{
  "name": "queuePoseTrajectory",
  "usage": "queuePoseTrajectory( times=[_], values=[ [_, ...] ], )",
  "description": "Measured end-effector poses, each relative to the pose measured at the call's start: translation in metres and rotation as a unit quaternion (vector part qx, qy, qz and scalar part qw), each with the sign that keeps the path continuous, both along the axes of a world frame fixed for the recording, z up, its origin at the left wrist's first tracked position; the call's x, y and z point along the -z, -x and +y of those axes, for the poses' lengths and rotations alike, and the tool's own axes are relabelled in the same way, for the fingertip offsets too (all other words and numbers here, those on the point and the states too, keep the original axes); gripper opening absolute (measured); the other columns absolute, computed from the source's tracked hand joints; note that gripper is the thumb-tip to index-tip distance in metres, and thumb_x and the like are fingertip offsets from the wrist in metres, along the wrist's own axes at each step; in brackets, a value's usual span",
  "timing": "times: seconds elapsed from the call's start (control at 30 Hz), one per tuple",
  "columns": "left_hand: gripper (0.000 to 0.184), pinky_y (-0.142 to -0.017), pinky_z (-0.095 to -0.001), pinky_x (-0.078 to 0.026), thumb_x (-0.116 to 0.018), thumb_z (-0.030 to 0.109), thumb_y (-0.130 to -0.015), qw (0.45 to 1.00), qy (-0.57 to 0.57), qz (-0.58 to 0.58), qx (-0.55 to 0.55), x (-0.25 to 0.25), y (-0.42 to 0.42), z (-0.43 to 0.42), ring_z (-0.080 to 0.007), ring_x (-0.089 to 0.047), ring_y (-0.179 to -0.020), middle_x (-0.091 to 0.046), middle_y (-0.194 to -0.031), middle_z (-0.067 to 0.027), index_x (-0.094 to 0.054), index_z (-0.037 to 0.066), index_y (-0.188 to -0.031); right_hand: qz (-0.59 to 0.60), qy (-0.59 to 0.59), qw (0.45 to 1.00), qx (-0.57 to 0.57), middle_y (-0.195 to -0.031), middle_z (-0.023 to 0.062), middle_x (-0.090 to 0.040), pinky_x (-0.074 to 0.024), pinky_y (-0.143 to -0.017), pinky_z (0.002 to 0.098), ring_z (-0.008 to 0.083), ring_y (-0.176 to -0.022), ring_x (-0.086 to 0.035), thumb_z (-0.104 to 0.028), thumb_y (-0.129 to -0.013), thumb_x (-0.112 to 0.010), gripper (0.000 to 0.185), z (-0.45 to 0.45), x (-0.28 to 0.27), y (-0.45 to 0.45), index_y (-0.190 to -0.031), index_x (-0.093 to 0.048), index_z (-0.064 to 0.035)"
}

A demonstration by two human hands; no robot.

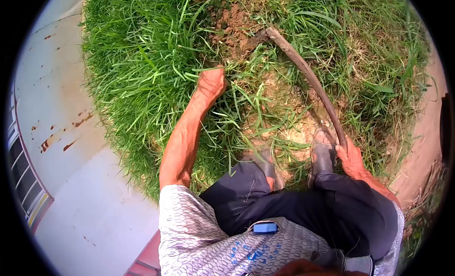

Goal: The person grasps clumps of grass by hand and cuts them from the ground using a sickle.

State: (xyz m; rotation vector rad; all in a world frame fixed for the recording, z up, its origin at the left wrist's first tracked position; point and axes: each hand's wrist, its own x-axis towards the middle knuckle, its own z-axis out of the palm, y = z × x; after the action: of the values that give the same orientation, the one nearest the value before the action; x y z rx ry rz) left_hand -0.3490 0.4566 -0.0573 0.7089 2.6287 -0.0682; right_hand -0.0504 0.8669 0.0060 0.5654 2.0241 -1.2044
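My left hand [212, 81] is closed at the edge of the tall green grass [151, 62], beside a patch of loose brown soil [233, 27]; what its fingers hold is hidden among the blades. My right hand [350, 157] is wrapped round the lower end of a long curved wooden handle [310, 77]. The handle runs up and to the left from that hand. Its far end rests near the soil, where a dark, dirt-covered head [256, 40] is partly hidden by grass.
Both feet, in dark shoes [324, 155], stand on muddy ground [296, 133] just below the handle. Shorter, partly dry grass [379, 62] grows at the right, beside a bare earth strip [422, 143]. A pale, rust-stained surface [71, 133] lies at the left.
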Motion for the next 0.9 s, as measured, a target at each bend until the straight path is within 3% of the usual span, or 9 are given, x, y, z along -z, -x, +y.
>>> queuePoseTrajectory(
  times=[0.13,0.27,0.33,0.47,0.57,0.67,0.73,0.83,0.9],
  values=[
    [0.009,-0.06,-0.0511,-0.051,-0.054,0.013,-0.085,0.999,-0.011,0.0,0.03,-0.012,0.002,-0.037,-0.0419,-0.063,-0.068,-0.064,-0.076,-0.0207,-0.056,0.006,-0.091,0.034,0.032,0.998,0.028,-0.072,0.0179,-0.055,-0.0449,-0.062,0.0441,0.0303,-0.062,-0.054,-0.031,-0.096,-0.054,0.034,-0.016,-0.016,0.041,-0.107,-0.052,0.0001],
    [0.022,-0.073,-0.0532,-0.051,-0.049,0.019,-0.092,0.99,0.092,-0.049,-0.095,-0.04,0.011,-0.034,-0.0455,-0.063,-0.082,-0.066,-0.088,-0.0261,-0.055,0.001,-0.103,0.083,0.03,0.996,0.011,-0.074,0.0185,-0.056,-0.0453,-0.062,0.0445,0.0317,-0.063,-0.056,-0.033,-0.096,-0.054,0.034,-0.038,0.01,0.044,-0.107,-0.052,-0.0005],
    [0.027,-0.076,-0.0534,-0.05,-0.049,0.025,-0.094,0.989,0.02,-0.026,-0.142,-0.041,0.002,-0.029,-0.0452,-0.063,-0.087,-0.065,-0.092,-0.0278,-0.056,0.001,-0.104,0.035,0.011,0.998,-0.053,-0.074,0.019,-0.057,-0.046,-0.064,0.0447,0.0328,-0.066,-0.057,-0.034,-0.096,-0.055,0.035,-0.033,0.015,0.025,-0.106,-0.052,-0.0014],
    [0.063,-0.072,-0.0489,-0.052,-0.051,0.062,-0.089,0.956,0.117,-0.09,-0.253,-0.061,-0.008,0.037,-0.0424,-0.065,-0.08,-0.067,-0.088,-0.0252,-0.063,0.001,-0.099,-0.006,0.048,0.999,0.013,-0.072,0.0145,-0.053,-0.0436,-0.063,0.0412,0.0228,-0.067,-0.052,-0.038,-0.095,-0.056,0.038,-0.034,-0.002,0.024,-0.103,-0.051,-0.0014],
    [0.051,-0.057,-0.0458,-0.05,-0.058,0.054,-0.083,0.977,0.113,-0.074,-0.163,-0.015,-0.019,0.02,-0.0343,-0.064,-0.063,-0.066,-0.07,-0.0153,-0.065,0.005,-0.07,0.048,0.037,0.998,0.005,-0.072,0.0186,-0.055,-0.0442,-0.059,0.043,0.0279,-0.065,-0.057,-0.038,-0.096,-0.055,0.038,-0.041,0.009,0.037,-0.104,-0.051,-0.0013],
    [0.028,-0.052,-0.0429,-0.047,-0.06,0.031,-0.081,0.992,0.025,0.031,-0.117,0.029,-0.038,-0.015,-0.0285,-0.06,-0.055,-0.061,-0.062,-0.011,-0.065,0.007,-0.069,0.075,0.025,0.997,0.021,-0.072,0.02,-0.056,-0.0436,-0.058,0.0447,0.0309,-0.062,-0.058,-0.036,-0.095,-0.055,0.036,-0.054,0.004,0.055,-0.104,-0.049,-0.001],
    [0.022,-0.053,-0.0418,-0.047,-0.056,0.03,-0.084,0.992,-0.036,-0.032,-0.117,0.073,-0.029,-0.069,-0.0279,-0.06,-0.059,-0.061,-0.065,-0.0103,-0.062,0.01,-0.079,0.03,0.009,0.998,-0.055,-0.073,0.0227,-0.056,-0.0437,-0.058,0.0467,0.0378,-0.061,-0.058,-0.035,-0.095,-0.055,0.036,-0.047,0.008,0.039,-0.105,-0.048,-0.0008],
    [0.025,-0.067,-0.042,-0.049,-0.051,0.032,-0.088,0.956,-0.161,-0.196,-0.147,0.058,-0.032,-0.083,-0.0323,-0.062,-0.076,-0.062,-0.078,-0.0147,-0.06,0.009,-0.092,-0.019,-0.037,0.994,-0.099,-0.077,0.0262,-0.06,-0.0467,-0.062,0.0471,0.0443,-0.069,-0.061,-0.032,-0.095,-0.056,0.033,0.002,0.011,-0.032,-0.105,-0.048,-0.0008],
    [0.036,-0.074,-0.0448,-0.048,-0.053,0.037,-0.09,0.954,0.035,-0.298,0.01,-0.034,-0.035,-0.009,-0.0379,-0.061,-0.084,-0.062,-0.084,-0.0218,-0.059,0.002,-0.096,-0.035,0.024,0.998,-0.04,-0.073,0.022,-0.056,-0.0449,-0.063,0.0436,0.0351,-0.066,-0.057,-0.032,-0.094,-0.057,0.034,0.013,0.001,-0.027,-0.099,-0.048,0.0003]
  ],
)
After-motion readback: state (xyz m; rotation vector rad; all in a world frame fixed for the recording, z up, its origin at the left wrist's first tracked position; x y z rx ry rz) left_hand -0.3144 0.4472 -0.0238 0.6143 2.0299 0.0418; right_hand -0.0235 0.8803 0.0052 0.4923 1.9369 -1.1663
